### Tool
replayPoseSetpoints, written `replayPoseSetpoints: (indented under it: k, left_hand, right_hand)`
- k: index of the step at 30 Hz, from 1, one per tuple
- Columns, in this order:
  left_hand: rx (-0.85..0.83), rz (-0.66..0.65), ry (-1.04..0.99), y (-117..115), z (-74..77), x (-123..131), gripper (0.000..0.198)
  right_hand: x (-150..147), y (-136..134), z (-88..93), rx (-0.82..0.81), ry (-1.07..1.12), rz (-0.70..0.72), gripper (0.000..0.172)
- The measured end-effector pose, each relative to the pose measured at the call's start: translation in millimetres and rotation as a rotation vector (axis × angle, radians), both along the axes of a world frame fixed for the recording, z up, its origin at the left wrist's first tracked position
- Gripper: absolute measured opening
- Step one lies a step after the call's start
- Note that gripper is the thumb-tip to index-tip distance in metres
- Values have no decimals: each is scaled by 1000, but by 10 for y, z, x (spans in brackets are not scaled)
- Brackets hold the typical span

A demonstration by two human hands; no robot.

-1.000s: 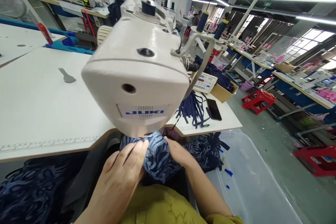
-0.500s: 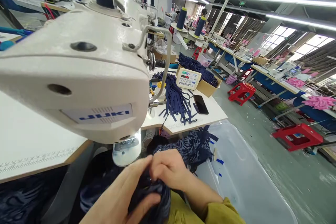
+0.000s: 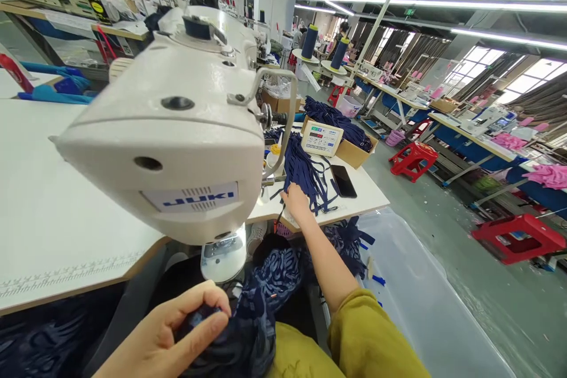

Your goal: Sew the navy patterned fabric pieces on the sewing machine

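Low in the head view, my left hand [image 3: 177,325] is closed, thumb against curled fingers, on a bunched navy patterned garment [image 3: 261,319]. The cloth hangs over my lap and reaches up under the table edge. My right hand [image 3: 297,204] is stretched out to the table's front edge, beside a pile of navy fabric strips [image 3: 299,165]. Its fingers are bent together at the near left strip ends; what lies between them is hidden. Left of it stands a white sewing machine [image 3: 177,136] with its lit needle area below the head.
A control panel [image 3: 322,139] and a phone [image 3: 344,181] are on the table [image 3: 367,189]. Behind the panel, a cardboard box [image 3: 352,153] holds more navy strips. A translucent plastic bin [image 3: 411,283] stands at my right. Red stools [image 3: 518,236] are on the floor.
My right hand has left the garment near my left hand and moved up and forward to the strips on the table. My left hand stays on the cloth, now lower and turned.
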State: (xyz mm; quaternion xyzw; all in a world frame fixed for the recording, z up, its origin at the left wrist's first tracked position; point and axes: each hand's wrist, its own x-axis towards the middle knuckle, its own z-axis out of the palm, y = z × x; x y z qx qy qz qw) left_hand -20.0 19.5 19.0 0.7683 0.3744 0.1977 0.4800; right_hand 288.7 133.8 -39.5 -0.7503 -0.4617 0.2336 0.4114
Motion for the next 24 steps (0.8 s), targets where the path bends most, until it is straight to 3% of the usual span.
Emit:
replayPoseSetpoints:
  k: [3,9,13,16,20,24]
  left_hand:
    - [140,72,39,75,34,31,28]
    - [906,200,229,219,-59,156,31]
    - [1200,243,281,159,-100,245,29]
    - [1245,222,288,61,-81,283,24]
    - [1181,255,278,-42,-22,304,24]
    - [1011,248,134,-47,-42,241,23]
  right_hand:
    - [36,-11,-55,34,89,29,19]
    - [129,-300,54,170,463,110,25]
    - [-49,-592,178,197,698,171,36]
    - [-333,-822,244,140,842,279,36]
    - [-750,-1028,314,45,1001,503,28]
    - [-950,-1047,420,114,740,543,20]
